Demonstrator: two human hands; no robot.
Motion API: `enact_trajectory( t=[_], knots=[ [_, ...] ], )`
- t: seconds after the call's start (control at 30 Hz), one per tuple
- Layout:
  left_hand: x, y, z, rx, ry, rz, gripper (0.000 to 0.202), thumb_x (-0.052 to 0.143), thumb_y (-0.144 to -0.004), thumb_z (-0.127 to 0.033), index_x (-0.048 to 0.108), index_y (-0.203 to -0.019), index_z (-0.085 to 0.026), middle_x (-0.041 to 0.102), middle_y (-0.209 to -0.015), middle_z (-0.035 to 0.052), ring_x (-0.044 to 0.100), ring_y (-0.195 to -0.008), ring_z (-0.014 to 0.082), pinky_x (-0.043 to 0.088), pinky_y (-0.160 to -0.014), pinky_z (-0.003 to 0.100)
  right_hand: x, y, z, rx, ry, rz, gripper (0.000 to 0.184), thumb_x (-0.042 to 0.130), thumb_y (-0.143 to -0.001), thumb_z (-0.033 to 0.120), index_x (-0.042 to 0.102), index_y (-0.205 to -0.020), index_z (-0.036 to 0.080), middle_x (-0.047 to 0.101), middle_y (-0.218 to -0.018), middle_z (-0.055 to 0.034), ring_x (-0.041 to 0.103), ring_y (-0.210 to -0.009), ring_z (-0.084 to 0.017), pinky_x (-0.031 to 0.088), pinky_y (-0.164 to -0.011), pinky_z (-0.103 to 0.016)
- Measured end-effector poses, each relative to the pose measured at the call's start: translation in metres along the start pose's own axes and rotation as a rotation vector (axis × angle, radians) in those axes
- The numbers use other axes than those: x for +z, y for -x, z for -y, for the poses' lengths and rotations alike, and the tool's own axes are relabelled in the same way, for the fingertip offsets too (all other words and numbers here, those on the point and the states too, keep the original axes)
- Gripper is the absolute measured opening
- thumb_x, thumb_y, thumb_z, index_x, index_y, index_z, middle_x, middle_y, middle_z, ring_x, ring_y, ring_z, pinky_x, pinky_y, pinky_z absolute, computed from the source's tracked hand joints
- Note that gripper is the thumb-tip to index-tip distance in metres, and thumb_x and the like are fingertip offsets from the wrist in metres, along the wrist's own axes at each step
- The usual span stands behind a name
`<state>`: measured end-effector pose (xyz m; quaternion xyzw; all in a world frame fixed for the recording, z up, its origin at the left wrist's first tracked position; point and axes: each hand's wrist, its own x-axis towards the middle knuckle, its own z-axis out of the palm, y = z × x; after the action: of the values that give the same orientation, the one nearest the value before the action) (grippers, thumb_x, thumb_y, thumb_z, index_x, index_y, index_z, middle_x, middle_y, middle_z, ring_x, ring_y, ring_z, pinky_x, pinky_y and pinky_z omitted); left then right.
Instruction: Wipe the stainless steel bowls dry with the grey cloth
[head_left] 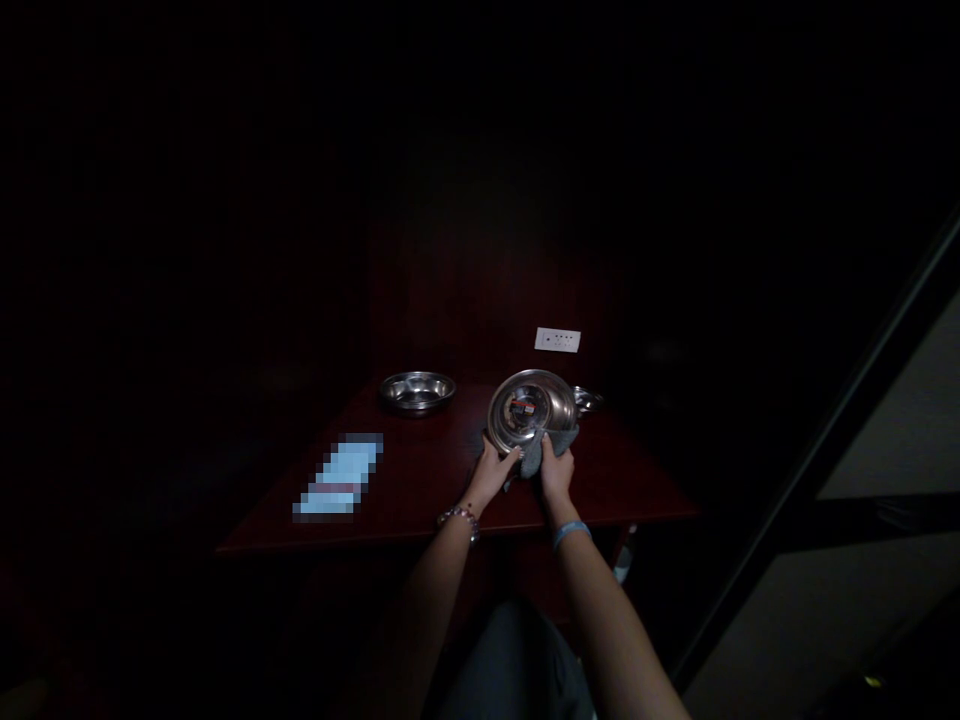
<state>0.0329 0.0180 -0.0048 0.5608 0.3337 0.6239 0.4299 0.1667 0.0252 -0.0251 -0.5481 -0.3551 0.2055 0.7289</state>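
Observation:
A shiny metal bowl [555,405] is tilted up above the table, its inside facing me, with a red and dark label at its bottom. My left hand [493,472] grips the lower left rim, thumb over the edge. On the lower right rim, my right hand [556,468] pinches a grey cloth [532,455] against the metal. Part of that cloth hangs outside the bowl, behind the fingers. Both hands' fingertips beneath the bowl are hidden.
On the dark red table [442,500], another metal bowl [418,392] stands at the back left. A third bowl [589,399] is partly hidden behind the held one. A pixelated bright patch [341,478] lies at left. A white socket plate [557,340] is on the back wall.

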Motion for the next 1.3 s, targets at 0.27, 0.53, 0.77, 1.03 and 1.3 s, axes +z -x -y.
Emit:
enact_trajectory(
  t=[0.27,0.53,0.77,1.03,1.3],
  knots=[
    [-0.003,-0.008,0.005,0.018,-0.033,-0.169,0.038,0.065,-0.087,-0.033,0.061,-0.123,-0.019,0.071,-0.124,0.0109,0.066,-0.117,0.0229,0.046,-0.105,0.032,0.001,0.006,0.009,-0.012,0.024,-0.048,0.052,0.067,-0.08,0.053,0.075,-0.107,0.01,0.078,-0.107,-0.0177,0.074,-0.098,-0.031,0.055,-0.087,-0.036],
    [-0.006,-0.005,-0.001,0.043,-0.161,-0.182,0.04,0.05,-0.098,-0.048,0.063,-0.123,-0.019,0.072,-0.123,0.012,0.068,-0.114,0.0231,0.05,-0.101,0.034,0.001,0.007,0.01,0.005,0.032,-0.043,0.052,0.068,-0.08,0.053,0.075,-0.107,0.009,0.078,-0.106,-0.0183,0.074,-0.098,-0.031,0.055,-0.085,-0.035],
    [-0.003,-0.002,0.007,0.023,-0.244,0.038,0.049,0.077,-0.08,-0.038,0.063,-0.123,-0.018,0.072,-0.125,0.0137,0.067,-0.118,0.0242,0.049,-0.103,0.036,0.0,0.0,-0.002,0.005,0.034,-0.05,0.058,0.064,-0.08,0.057,0.072,-0.113,0.01,0.077,-0.111,-0.0184,0.074,-0.103,-0.029,0.055,-0.085,-0.032],
    [-0.005,-0.005,0.018,0.056,-0.334,0.064,0.043,0.072,-0.083,-0.034,0.064,-0.122,-0.017,0.069,-0.132,0.0148,0.063,-0.126,0.0247,0.045,-0.108,0.038,0.001,-0.001,-0.003,0.003,0.011,-0.04,0.056,0.065,-0.079,0.055,0.073,-0.111,0.01,0.077,-0.109,-0.0182,0.075,-0.1,-0.029,0.055,-0.084,-0.032],
    [-0.005,-0.007,0.013,0.054,-0.324,-0.054,0.03,0.062,-0.089,-0.028,0.064,-0.118,-0.019,0.072,-0.126,0.0119,0.067,-0.117,0.0216,0.049,-0.101,0.033,0.003,0.004,0.003,-0.023,-0.005,-0.059,0.051,0.067,-0.08,0.051,0.074,-0.109,0.009,0.078,-0.107,-0.0172,0.075,-0.097,-0.028,0.055,-0.084,-0.033]
  ],
)
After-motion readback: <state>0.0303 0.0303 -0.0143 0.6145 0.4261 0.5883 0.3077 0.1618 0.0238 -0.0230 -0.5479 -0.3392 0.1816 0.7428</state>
